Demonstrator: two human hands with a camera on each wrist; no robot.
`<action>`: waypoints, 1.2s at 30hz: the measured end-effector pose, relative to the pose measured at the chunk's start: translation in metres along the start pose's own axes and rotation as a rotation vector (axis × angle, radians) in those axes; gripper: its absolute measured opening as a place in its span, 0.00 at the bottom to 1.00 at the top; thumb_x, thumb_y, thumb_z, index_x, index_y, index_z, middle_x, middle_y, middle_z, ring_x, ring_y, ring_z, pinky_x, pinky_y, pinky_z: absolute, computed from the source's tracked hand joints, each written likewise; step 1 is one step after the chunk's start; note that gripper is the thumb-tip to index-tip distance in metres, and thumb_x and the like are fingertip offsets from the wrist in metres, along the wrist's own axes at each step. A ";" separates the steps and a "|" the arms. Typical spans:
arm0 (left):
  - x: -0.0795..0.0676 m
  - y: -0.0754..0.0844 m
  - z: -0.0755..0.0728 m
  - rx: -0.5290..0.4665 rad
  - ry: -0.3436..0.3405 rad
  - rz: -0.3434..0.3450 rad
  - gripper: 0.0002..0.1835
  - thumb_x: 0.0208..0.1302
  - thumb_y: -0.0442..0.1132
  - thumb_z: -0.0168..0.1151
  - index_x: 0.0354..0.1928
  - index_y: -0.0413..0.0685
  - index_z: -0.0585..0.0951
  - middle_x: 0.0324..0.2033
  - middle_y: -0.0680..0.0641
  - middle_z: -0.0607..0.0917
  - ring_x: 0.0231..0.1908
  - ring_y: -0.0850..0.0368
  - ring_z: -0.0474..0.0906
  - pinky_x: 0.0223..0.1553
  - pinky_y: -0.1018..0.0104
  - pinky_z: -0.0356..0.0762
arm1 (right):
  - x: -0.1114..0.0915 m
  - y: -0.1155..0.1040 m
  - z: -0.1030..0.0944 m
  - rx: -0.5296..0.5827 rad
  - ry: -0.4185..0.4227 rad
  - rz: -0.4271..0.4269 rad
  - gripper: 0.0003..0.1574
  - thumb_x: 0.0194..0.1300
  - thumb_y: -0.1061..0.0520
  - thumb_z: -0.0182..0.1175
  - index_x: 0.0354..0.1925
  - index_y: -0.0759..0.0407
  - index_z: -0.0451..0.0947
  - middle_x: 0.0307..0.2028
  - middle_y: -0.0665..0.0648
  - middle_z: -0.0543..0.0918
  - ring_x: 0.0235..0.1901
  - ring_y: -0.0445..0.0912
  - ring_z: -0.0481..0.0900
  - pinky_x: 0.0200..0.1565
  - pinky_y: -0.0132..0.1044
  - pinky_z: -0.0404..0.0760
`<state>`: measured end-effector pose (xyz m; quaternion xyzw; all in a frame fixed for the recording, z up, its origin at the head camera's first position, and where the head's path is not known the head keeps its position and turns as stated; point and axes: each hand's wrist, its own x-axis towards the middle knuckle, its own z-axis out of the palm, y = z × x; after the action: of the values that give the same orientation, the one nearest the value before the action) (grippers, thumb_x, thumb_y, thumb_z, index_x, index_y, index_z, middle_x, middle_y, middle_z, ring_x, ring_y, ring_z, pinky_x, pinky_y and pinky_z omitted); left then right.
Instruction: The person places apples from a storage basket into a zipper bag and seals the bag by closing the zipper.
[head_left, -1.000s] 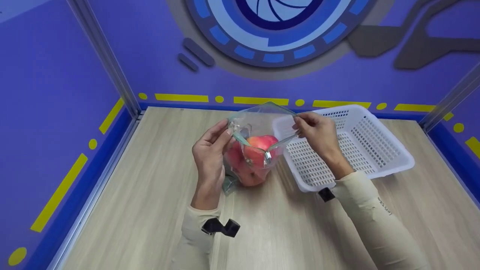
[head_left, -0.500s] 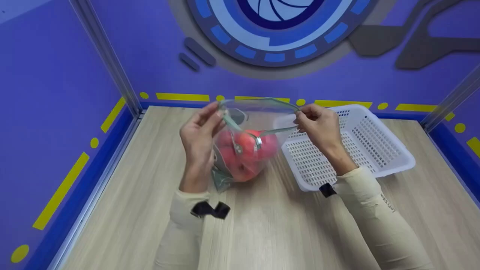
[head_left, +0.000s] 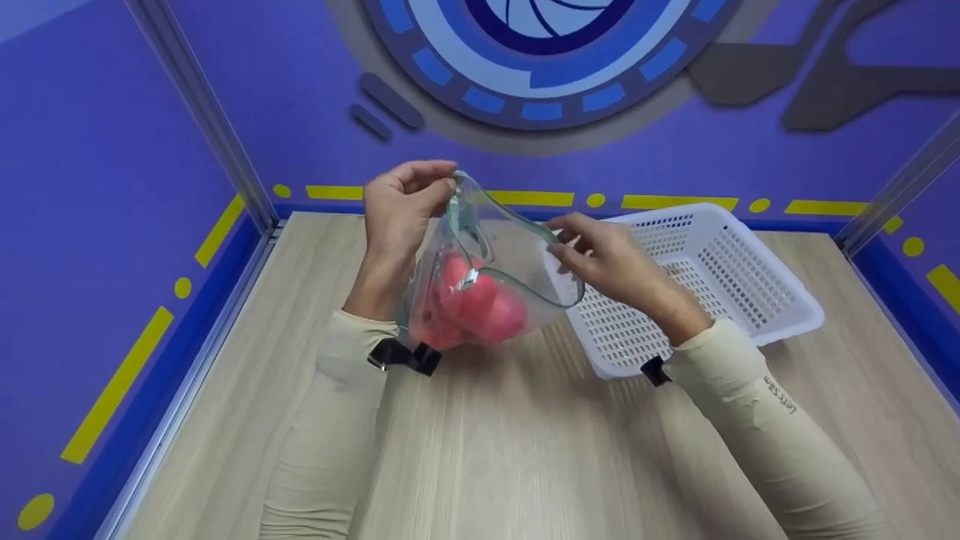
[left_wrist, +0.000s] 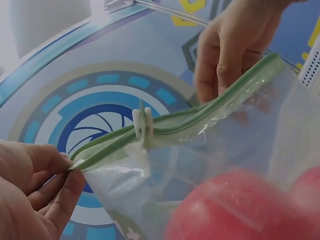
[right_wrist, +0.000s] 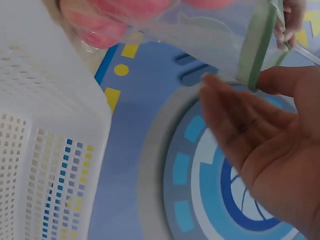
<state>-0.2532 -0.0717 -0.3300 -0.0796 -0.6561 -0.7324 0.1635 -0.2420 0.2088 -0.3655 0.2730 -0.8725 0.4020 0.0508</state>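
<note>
A clear zip bag point(head_left: 517, 255) with a green-edged mouth holds several round red fruits point(head_left: 480, 304) that look like apples. My left hand point(head_left: 399, 214) pinches one upper corner of its mouth between thumb and fingers. On the green zip, a white slider point(left_wrist: 143, 122) shows in the left wrist view. My right hand point(head_left: 611, 259) is at the opposite side of the mouth. Its thumb touches the green edge in the right wrist view, while the fingers point(right_wrist: 225, 117) are spread apart from it. The bag hangs tilted, the left corner higher, its mouth gaping.
A white perforated plastic basket point(head_left: 806, 319) stands on the wooden table point(head_left: 525, 450) to the right, partly behind my right hand. Blue printed panels point(head_left: 225, 97) wall in the back and sides. Black camera mounts sit on both wrists.
My left hand has risen, lifting its bag corner. My right hand has shifted slightly left and its fingers have loosened from the edge. The fruit has swung left and tilted with the bag.
</note>
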 end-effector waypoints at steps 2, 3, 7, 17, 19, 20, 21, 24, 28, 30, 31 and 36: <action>0.000 -0.001 -0.001 0.028 -0.018 0.013 0.08 0.66 0.27 0.72 0.45 0.36 0.91 0.39 0.42 0.91 0.37 0.48 0.87 0.39 0.60 0.89 | 0.003 0.000 0.002 0.062 -0.026 -0.106 0.22 0.80 0.67 0.56 0.68 0.64 0.78 0.51 0.62 0.88 0.36 0.51 0.90 0.37 0.34 0.89; 0.001 -0.002 -0.002 0.032 -0.026 0.015 0.08 0.66 0.26 0.71 0.45 0.36 0.91 0.39 0.42 0.91 0.38 0.48 0.88 0.39 0.60 0.89 | 0.004 0.001 0.002 0.076 -0.032 -0.169 0.25 0.79 0.70 0.53 0.69 0.64 0.77 0.54 0.62 0.88 0.37 0.51 0.91 0.39 0.34 0.89; 0.004 -0.004 -0.007 0.055 -0.056 0.018 0.08 0.66 0.26 0.71 0.45 0.34 0.90 0.39 0.41 0.91 0.39 0.48 0.89 0.40 0.59 0.90 | 0.007 0.005 0.000 -0.021 -0.035 -0.439 0.32 0.71 0.79 0.54 0.67 0.62 0.80 0.62 0.60 0.85 0.50 0.52 0.89 0.43 0.32 0.87; 0.001 -0.013 -0.017 0.203 -0.163 0.044 0.07 0.68 0.28 0.70 0.45 0.38 0.91 0.39 0.44 0.92 0.38 0.50 0.89 0.40 0.62 0.90 | 0.010 0.016 -0.004 -0.263 -0.115 -0.635 0.22 0.61 0.74 0.74 0.53 0.62 0.89 0.54 0.62 0.88 0.51 0.57 0.88 0.49 0.51 0.90; -0.003 -0.016 -0.019 0.239 -0.176 0.055 0.07 0.67 0.28 0.71 0.45 0.38 0.91 0.39 0.45 0.92 0.37 0.51 0.89 0.39 0.63 0.90 | 0.010 0.017 -0.005 -0.251 -0.135 -0.603 0.20 0.60 0.72 0.76 0.51 0.63 0.89 0.50 0.60 0.90 0.50 0.56 0.89 0.50 0.50 0.89; -0.005 -0.017 -0.021 0.268 -0.183 0.065 0.07 0.67 0.28 0.72 0.45 0.38 0.92 0.39 0.45 0.92 0.37 0.52 0.89 0.39 0.64 0.90 | 0.011 0.017 -0.005 -0.234 -0.140 -0.580 0.20 0.60 0.71 0.76 0.51 0.63 0.89 0.49 0.59 0.90 0.50 0.54 0.89 0.51 0.50 0.89; -0.008 -0.018 -0.022 0.304 -0.192 0.080 0.07 0.66 0.28 0.73 0.45 0.39 0.92 0.39 0.46 0.92 0.37 0.53 0.88 0.39 0.65 0.89 | 0.011 0.017 -0.006 -0.220 -0.140 -0.557 0.19 0.60 0.71 0.76 0.50 0.63 0.89 0.48 0.58 0.91 0.49 0.54 0.89 0.50 0.49 0.89; -0.021 -0.017 -0.025 0.418 -0.224 0.133 0.08 0.65 0.30 0.75 0.46 0.40 0.92 0.40 0.48 0.92 0.38 0.55 0.89 0.41 0.66 0.88 | 0.011 0.021 -0.007 -0.187 -0.112 -0.484 0.15 0.61 0.69 0.76 0.47 0.62 0.90 0.45 0.57 0.91 0.46 0.51 0.90 0.49 0.46 0.90; -0.049 -0.011 -0.037 0.524 -0.324 0.192 0.17 0.61 0.37 0.81 0.50 0.40 0.90 0.44 0.47 0.92 0.43 0.53 0.89 0.46 0.62 0.89 | 0.011 0.024 -0.007 -0.176 -0.068 -0.415 0.11 0.63 0.68 0.75 0.45 0.63 0.91 0.43 0.56 0.91 0.44 0.50 0.89 0.48 0.45 0.90; -0.065 -0.006 -0.047 0.574 -0.415 0.195 0.25 0.56 0.42 0.85 0.53 0.40 0.88 0.47 0.46 0.91 0.44 0.51 0.88 0.48 0.57 0.89 | 0.011 0.024 -0.007 -0.178 -0.054 -0.396 0.10 0.63 0.68 0.76 0.43 0.63 0.91 0.42 0.56 0.91 0.43 0.49 0.89 0.46 0.44 0.90; -0.073 -0.004 -0.052 0.605 -0.468 0.190 0.29 0.53 0.45 0.87 0.55 0.41 0.87 0.48 0.46 0.90 0.46 0.50 0.88 0.49 0.56 0.89 | 0.011 0.024 -0.007 -0.181 -0.046 -0.390 0.09 0.62 0.67 0.76 0.43 0.63 0.91 0.42 0.56 0.91 0.42 0.49 0.89 0.46 0.43 0.90; -0.105 -0.005 -0.070 0.831 -0.671 0.214 0.36 0.48 0.47 0.89 0.58 0.43 0.84 0.49 0.48 0.87 0.48 0.51 0.84 0.50 0.55 0.87 | 0.010 0.027 -0.010 -0.157 -0.001 -0.359 0.08 0.61 0.67 0.77 0.41 0.62 0.92 0.39 0.53 0.91 0.37 0.46 0.87 0.42 0.31 0.88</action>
<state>-0.1497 -0.1259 -0.3780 -0.3040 -0.8948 -0.3249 0.0364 -0.2662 0.2264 -0.3737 0.4197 -0.8385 0.3169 0.1426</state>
